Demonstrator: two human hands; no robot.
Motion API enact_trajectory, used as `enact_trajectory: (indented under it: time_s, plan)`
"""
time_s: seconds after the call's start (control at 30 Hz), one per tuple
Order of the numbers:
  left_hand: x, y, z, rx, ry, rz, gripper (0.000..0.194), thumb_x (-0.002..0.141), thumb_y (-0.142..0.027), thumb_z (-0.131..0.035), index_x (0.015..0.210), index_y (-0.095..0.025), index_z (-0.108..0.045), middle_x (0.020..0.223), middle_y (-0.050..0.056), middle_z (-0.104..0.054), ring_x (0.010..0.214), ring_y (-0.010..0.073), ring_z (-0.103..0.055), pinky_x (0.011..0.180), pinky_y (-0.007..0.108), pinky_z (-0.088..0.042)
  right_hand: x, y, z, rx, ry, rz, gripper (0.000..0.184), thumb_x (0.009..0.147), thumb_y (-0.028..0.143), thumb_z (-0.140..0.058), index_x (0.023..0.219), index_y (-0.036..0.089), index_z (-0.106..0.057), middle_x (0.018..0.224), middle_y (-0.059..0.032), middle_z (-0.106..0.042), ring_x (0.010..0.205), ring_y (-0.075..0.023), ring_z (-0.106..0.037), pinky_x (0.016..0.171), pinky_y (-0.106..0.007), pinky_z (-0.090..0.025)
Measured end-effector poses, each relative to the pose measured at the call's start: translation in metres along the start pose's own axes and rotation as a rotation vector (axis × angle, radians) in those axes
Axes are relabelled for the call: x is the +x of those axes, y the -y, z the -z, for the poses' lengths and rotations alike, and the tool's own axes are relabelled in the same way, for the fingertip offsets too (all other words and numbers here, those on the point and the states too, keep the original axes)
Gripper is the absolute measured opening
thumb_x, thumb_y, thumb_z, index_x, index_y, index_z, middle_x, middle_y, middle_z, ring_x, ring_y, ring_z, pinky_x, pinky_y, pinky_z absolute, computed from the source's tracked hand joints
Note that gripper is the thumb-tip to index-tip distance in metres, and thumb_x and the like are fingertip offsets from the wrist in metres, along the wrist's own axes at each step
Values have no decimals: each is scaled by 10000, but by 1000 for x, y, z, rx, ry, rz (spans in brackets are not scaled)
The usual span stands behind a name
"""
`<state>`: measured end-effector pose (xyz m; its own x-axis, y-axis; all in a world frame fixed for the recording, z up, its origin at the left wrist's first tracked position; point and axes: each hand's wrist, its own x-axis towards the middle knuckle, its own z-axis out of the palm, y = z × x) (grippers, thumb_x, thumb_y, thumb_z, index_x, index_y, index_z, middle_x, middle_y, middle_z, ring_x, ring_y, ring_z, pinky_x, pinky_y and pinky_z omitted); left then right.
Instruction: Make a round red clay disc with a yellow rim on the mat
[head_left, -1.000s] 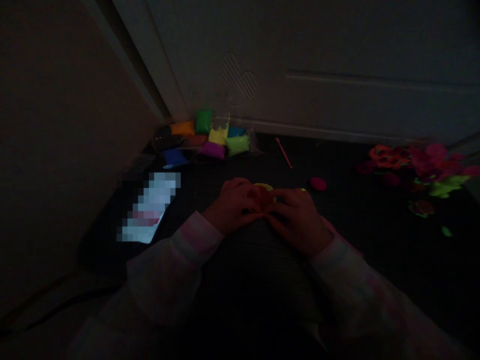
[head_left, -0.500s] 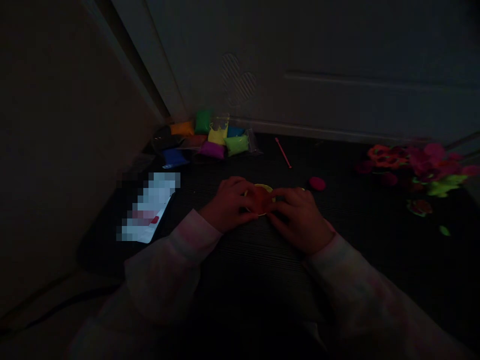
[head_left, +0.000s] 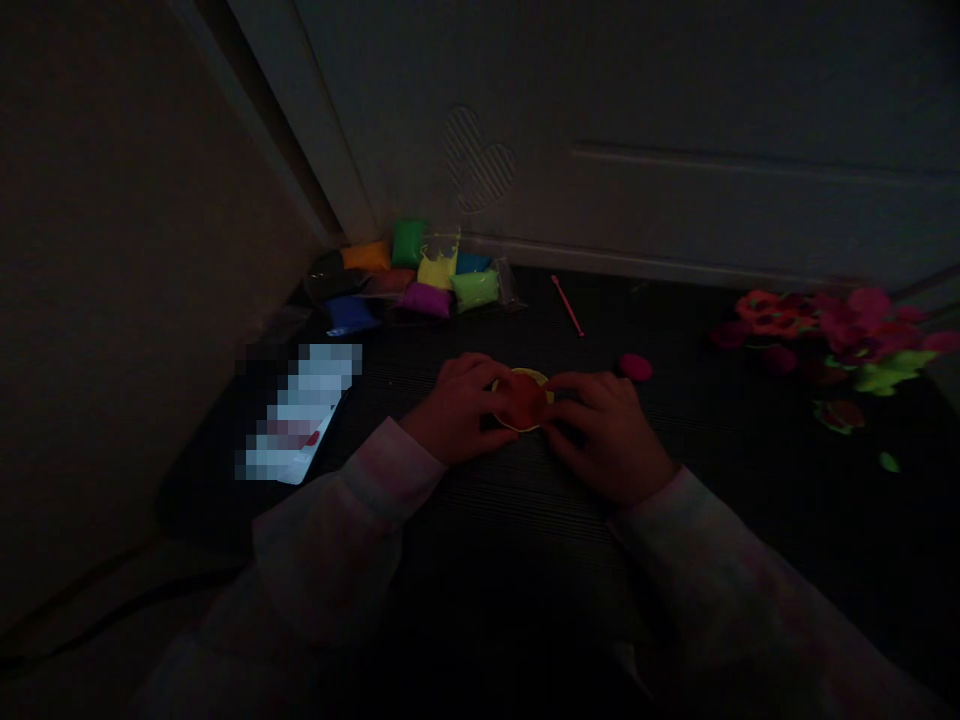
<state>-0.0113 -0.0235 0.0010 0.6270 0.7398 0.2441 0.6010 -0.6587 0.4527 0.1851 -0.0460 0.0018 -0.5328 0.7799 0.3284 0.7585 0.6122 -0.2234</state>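
Note:
Between my hands, low over the dark table, is a flat round piece of what looks like modelling clay (head_left: pixel 525 402), orange-red in the middle with a thin yellow rim. My left hand (head_left: pixel 471 408) grips its left edge between thumb and fingers. On the opposite side, my right hand (head_left: pixel 606 428) has thumb and fingertips closed at the right edge. The fingertips cover parts of the rim. A small pink oval clay piece (head_left: pixel 635 367) lies just beyond my right hand, and a thin pink modelling tool (head_left: pixel 568 306) rests farther back.
Several coloured clay packets (head_left: pixel 426 299) are heaped at the back left. A lit phone (head_left: pixel 304 465), partly blurred out, lies on the left. Pink, orange and green clay shapes (head_left: pixel 862 325) stand at the right, with a small green piece (head_left: pixel 889 462) nearer. A pale panel (head_left: pixel 675 215) rises behind the table (head_left: pixel 510 500).
My right hand has shifted slightly to the right, and a little more of the yellow rim shows on that side. The left hand stays almost where it was.

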Motion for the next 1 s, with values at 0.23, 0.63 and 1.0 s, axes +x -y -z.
enact_trajectory:
  time_s: [0.23, 0.63, 1.0]
  plan:
    - [1, -1, -3, -14, 4, -33, 91, 681, -262, -615, 757, -252, -664, 995, 18, -559, 988, 206, -416, 852, 378, -307, 0, 3, 0, 44, 26, -3, 103, 739, 219, -517, 787, 223, -608, 1040, -45, -552, 882, -212, -462, 710, -374, -318]
    - [-1, 1, 4, -10, 25, 6, 162, 646, -301, -641, 796, -241, -657, 1027, 33, -544, 1000, 223, -414, 849, 388, -303, -1, 5, 1, 34, 21, -8, 145, 714, 226, -539, 852, 217, -584, 1047, -49, -552, 872, -217, -477, 712, -379, -325]
    - [-1, -3, 2, 81, 17, -21, 312, 661, -313, -606, 955, -210, -594, 1113, 59, -534, 1037, 248, -394, 860, 416, -285, -1, -11, 13, 11, -436, -269, 113, 750, 170, -483, 826, 212, -556, 873, -65, -557, 882, -210, -510, 757, -376, -401]
